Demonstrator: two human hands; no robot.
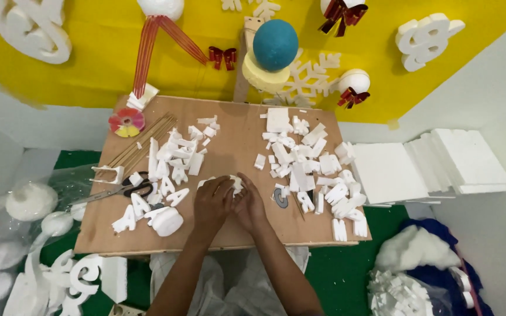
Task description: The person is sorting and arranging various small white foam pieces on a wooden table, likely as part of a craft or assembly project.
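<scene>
A flat plywood bench carries two scattered heaps of white foam offcuts, blocky and crumbly, and cut foam letters. At its near middle the left hand and right hand close together around a small white foam piece. Steel scissors with black handles lie to the left, beside thin wooden sticks.

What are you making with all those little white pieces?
A person's left hand and right hand together hold a small white foam piece over a wooden board. Cut foam letters lie on the left beside scissors, and a heap of foam scraps lies on the right.
</scene>
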